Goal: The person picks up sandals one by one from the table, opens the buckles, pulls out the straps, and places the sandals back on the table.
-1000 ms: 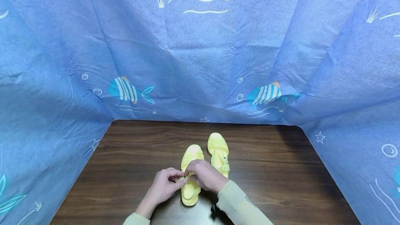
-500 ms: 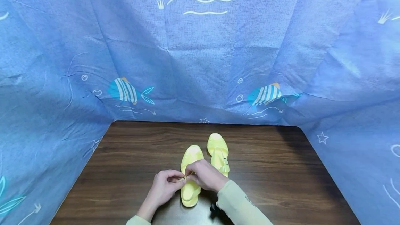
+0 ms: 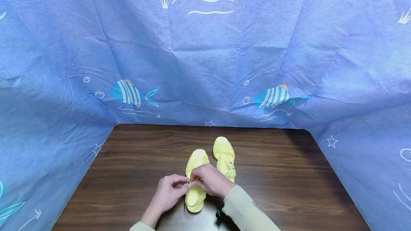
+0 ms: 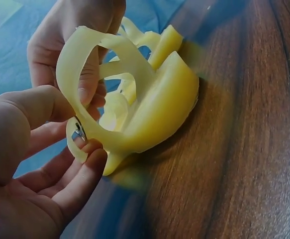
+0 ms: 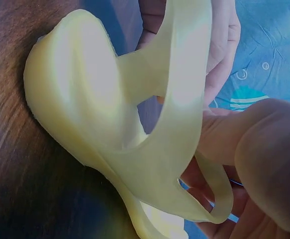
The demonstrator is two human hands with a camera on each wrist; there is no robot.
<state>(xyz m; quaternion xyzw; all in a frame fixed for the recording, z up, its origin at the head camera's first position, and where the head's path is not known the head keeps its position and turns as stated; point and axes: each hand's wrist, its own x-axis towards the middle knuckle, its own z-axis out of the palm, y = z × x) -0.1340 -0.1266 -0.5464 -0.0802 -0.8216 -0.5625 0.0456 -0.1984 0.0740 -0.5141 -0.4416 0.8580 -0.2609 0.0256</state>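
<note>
Both hands met over the near sandal (image 3: 196, 188), which lay flat on the desk (image 3: 135, 167), toe pointing away, close to the front edge. The left hand (image 3: 168, 193) came in from the left, the right hand (image 3: 210, 180) from the other side, and they worked at the ankle strap (image 4: 77, 59), probably because the buckle (image 4: 79, 132) sits on that side of the shoe. In the left wrist view the left grip was nearly closed: thumb and fingers curled in, pinching the strap end at the small metal buckle. The right grip was closed too, fingers wrapped over the strap's loop from above and steadying it, it seemed, so the other hand could work the buckle. In the right wrist view the strap (image 5: 184, 74) arched up off the heel, held taut between both hands. The sole stayed on the wood, which looked like the reason neither hand needed to carry the shoe's weight. The second sandal (image 3: 224, 158) sat just beside the first, to its right and a little farther back, untouched. Blue fish-print cloth (image 3: 205, 63) hung behind and to both sides of the desk.
</note>
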